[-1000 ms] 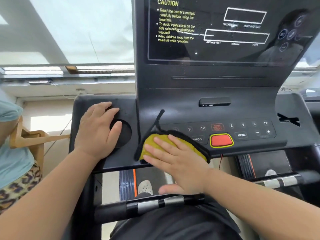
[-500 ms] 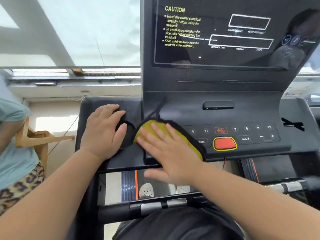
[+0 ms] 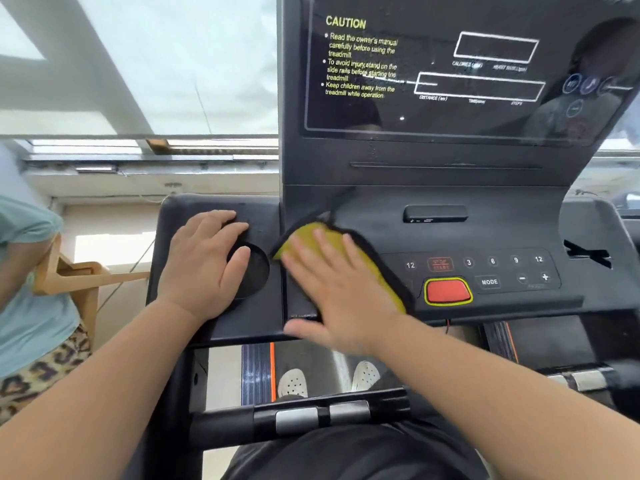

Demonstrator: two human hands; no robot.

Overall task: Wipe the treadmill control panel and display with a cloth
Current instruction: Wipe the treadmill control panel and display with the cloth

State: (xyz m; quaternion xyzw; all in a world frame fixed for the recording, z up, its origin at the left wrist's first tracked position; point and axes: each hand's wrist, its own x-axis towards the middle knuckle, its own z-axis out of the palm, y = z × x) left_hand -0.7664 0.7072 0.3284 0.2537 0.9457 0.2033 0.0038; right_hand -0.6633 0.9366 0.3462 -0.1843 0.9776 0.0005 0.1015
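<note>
A yellow cloth (image 3: pixel 313 235) with a black border lies flat on the left end of the black control panel (image 3: pixel 491 237). My right hand (image 3: pixel 332 289) presses down on it with fingers spread, hiding the leftmost buttons. My left hand (image 3: pixel 204 265) rests palm down on the left console wing, its thumb over the round cup holder (image 3: pixel 251 275). Buttons marked 12, 3, 6, 9, MODE, minus and plus show to the right, along with a red stop button (image 3: pixel 447 291). The dark display (image 3: pixel 450 67) with a yellow CAUTION text stands above.
A handlebar with silver grip sensors (image 3: pixel 322 415) runs below my arms. Two white shoes (image 3: pixel 292 382) stand on the belt. At the left edge is another person in a light blue top (image 3: pixel 24 289) beside a wooden frame (image 3: pixel 79 275). A slot (image 3: pixel 587 256) marks the right wing.
My right hand has slid the cloth up and to the left across the panel, uncovering more buttons near the red one. The left hand has stayed on the cup holder.
</note>
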